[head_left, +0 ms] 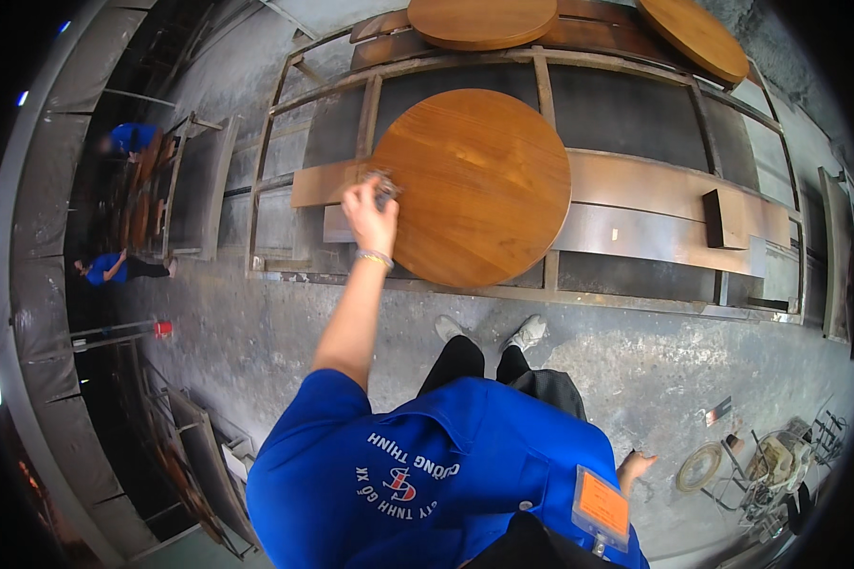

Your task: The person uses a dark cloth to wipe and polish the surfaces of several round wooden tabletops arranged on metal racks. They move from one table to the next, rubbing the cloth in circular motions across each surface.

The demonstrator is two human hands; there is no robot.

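Observation:
A round wooden tabletop, brown and smooth with visible grain, lies flat in front of me. My left hand is at its left edge, fingers closed round a small grey-brown wad pressed to the rim; the wad is slightly blurred, and its exact kind cannot be made out. A band circles that wrist. Away from the tabletop, my right hand hangs low beside my body, partly hidden by my shirt. Its visible fingers are loosely apart, with nothing seen in them.
Under the tabletop, a metal frame carries long boards and a small wooden block. Beyond are another round top and a tilted one. A bicycle stands at lower right. Co-workers are at far left.

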